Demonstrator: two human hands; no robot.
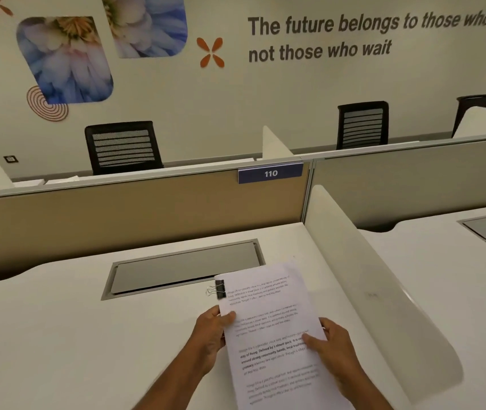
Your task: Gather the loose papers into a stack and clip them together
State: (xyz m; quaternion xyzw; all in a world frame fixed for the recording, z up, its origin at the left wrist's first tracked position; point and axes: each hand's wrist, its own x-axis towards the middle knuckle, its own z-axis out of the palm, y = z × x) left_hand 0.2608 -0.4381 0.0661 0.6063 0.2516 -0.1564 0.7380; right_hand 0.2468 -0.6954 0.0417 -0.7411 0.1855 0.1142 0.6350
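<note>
The left hand [212, 329] and right hand [335, 349] pinch the paper stack [271, 327] by its side edges over the desk [58, 335], and since the binder clip [220, 289] bites only the upper left edge, lower sheets may fan out if either grip loosens.

The left hand [210, 332] and right hand [335, 347] hold the clipped papers [268, 329] above the desk [58, 335].

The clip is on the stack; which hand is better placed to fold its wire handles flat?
Likely left: the left hand pinches the left edge of the paper stack just below the binder clip, while the right hand holds the opposite edge, farther off.
</note>
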